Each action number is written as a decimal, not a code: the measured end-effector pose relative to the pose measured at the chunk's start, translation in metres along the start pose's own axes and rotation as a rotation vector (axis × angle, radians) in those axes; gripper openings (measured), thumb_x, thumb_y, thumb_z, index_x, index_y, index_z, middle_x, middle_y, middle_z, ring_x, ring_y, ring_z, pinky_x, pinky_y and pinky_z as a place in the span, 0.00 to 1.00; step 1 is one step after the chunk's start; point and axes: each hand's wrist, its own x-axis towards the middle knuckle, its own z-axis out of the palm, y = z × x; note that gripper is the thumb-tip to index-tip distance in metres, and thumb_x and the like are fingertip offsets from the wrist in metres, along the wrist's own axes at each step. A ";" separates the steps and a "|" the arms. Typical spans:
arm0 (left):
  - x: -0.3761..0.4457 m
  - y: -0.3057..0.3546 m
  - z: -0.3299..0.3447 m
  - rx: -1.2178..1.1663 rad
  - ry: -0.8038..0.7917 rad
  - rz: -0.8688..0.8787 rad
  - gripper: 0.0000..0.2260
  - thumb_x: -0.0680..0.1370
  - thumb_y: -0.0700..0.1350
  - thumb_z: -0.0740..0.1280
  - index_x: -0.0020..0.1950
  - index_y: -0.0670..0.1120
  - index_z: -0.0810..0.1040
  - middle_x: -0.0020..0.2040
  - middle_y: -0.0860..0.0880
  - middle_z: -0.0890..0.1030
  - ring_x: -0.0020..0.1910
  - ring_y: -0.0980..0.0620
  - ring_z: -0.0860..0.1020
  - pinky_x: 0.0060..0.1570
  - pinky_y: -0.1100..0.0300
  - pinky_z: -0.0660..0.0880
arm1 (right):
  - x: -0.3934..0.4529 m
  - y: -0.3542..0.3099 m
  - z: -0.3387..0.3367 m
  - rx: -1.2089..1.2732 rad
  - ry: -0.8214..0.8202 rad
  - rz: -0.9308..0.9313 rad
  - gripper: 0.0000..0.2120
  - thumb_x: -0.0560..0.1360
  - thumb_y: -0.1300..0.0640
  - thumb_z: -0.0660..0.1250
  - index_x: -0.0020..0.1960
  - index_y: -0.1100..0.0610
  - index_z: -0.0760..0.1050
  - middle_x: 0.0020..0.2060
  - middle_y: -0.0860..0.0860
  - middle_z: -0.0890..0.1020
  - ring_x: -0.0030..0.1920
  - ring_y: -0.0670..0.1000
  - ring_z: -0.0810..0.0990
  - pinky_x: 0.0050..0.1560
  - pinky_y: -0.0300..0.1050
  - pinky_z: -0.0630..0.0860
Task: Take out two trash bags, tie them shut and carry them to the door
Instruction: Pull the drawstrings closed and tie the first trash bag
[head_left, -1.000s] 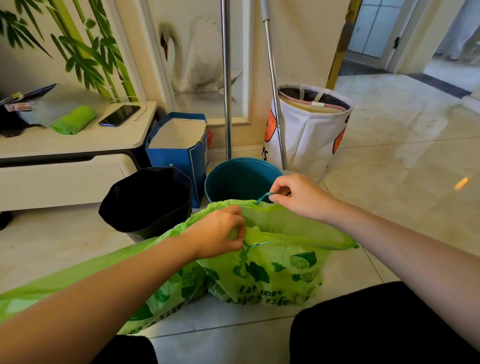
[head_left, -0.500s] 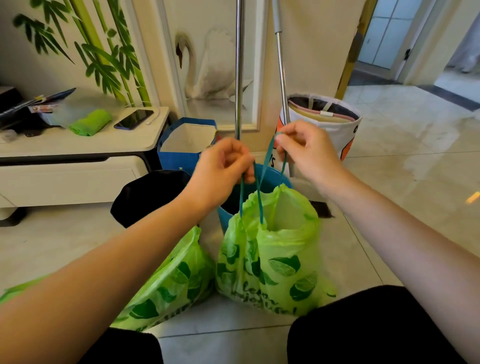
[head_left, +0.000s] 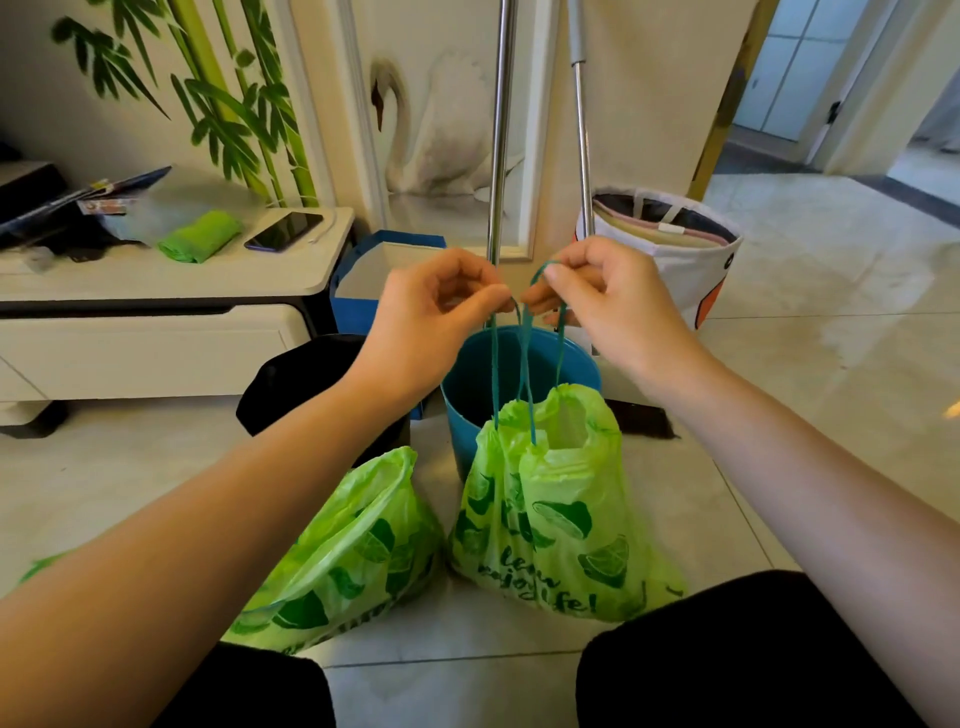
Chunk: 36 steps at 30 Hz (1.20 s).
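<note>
Since a moment ago both my hands sit closer together, left hand (head_left: 431, 306) and right hand (head_left: 602, 296) pinching the teal drawstrings (head_left: 525, 358) above the cinched green bag (head_left: 561, 519), second bag (head_left: 353, 551) lying below my left hand.

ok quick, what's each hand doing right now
left hand: fingers pinch the teal drawstring of the green trash bag
right hand: fingers pinch the same drawstring's loop

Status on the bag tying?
Left hand and right hand pinch teal drawstrings. Right bag cinched, unknotted. Left bag open. Nothing blocking.
</note>
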 end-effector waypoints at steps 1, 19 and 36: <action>0.000 0.000 0.001 0.024 -0.005 0.020 0.04 0.75 0.36 0.69 0.44 0.45 0.79 0.36 0.57 0.82 0.39 0.59 0.81 0.46 0.63 0.78 | -0.002 0.000 0.002 -0.010 -0.042 0.009 0.05 0.79 0.62 0.61 0.51 0.61 0.74 0.40 0.53 0.84 0.41 0.50 0.84 0.49 0.46 0.82; -0.026 -0.041 0.028 0.163 -0.366 -0.413 0.26 0.73 0.35 0.68 0.69 0.49 0.71 0.65 0.49 0.75 0.50 0.71 0.76 0.49 0.78 0.67 | -0.009 0.000 -0.009 -0.503 -0.067 -0.050 0.06 0.71 0.62 0.67 0.43 0.53 0.80 0.32 0.41 0.76 0.34 0.40 0.74 0.36 0.28 0.69; -0.035 -0.064 0.083 0.138 -0.293 -0.312 0.28 0.64 0.52 0.79 0.61 0.56 0.75 0.59 0.58 0.79 0.61 0.60 0.74 0.65 0.55 0.70 | 0.002 -0.029 0.010 0.019 -0.026 0.150 0.10 0.70 0.65 0.60 0.31 0.68 0.67 0.29 0.57 0.57 0.30 0.51 0.54 0.32 0.48 0.51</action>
